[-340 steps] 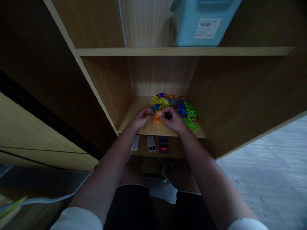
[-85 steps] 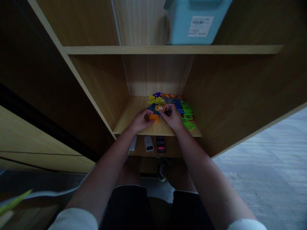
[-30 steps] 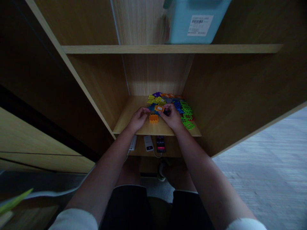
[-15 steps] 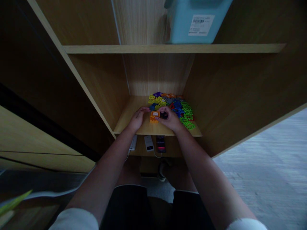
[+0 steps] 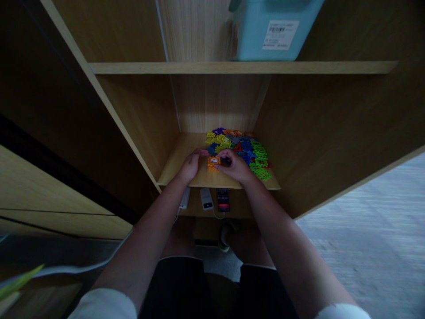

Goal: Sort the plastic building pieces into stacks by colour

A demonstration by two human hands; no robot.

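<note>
The orange box (image 5: 214, 163) sits on the shelf (image 5: 175, 164), labelled top on—fully seated or not, I can't tell. My right hand (image 5: 235, 166) is half-curled, thumb touching it, grip unclear; my left hand (image 5: 193, 164), loosely open, looks unladen. Behind, the pile (image 5: 246, 146) lies unassembled.

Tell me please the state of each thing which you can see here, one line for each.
Orange block: white label on top
Left hand: fingers extended, near the block
Right hand: fingers at the block, grip unclear
Colourful pieces: heaped, spread out
Blue bin: upright
Phone: screen lit
White device: small display lit
</note>
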